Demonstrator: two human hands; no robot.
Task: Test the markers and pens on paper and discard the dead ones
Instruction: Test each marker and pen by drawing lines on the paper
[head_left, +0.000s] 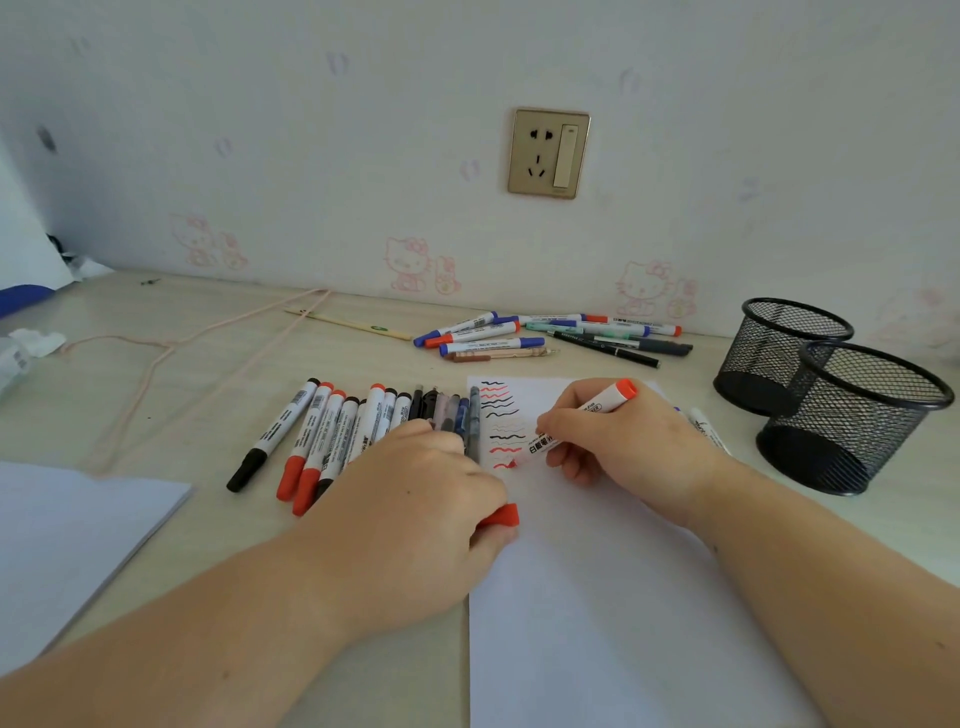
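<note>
My right hand (618, 441) grips a red whiteboard marker (597, 408) with its tip on the white paper (597, 597), beside a short red squiggle (503, 464). Above it runs a column of black and red wavy test lines (500, 410). My left hand (415, 499) rests on the paper's left edge and holds the marker's red cap (503, 516) in its curled fingers. A row of markers and pens (353, 431) lies left of the paper, partly under my left hand. A second pile of markers and pens (550, 332) lies near the wall.
Two black mesh pen cups (852, 415) stand at the right, and a white pen (709, 431) lies between them and my right hand. A pink clothes hanger (171, 343), a wooden stick (348, 323), crumpled paper (31, 345) and another sheet (67, 525) lie on the left. The wall has a socket (548, 153).
</note>
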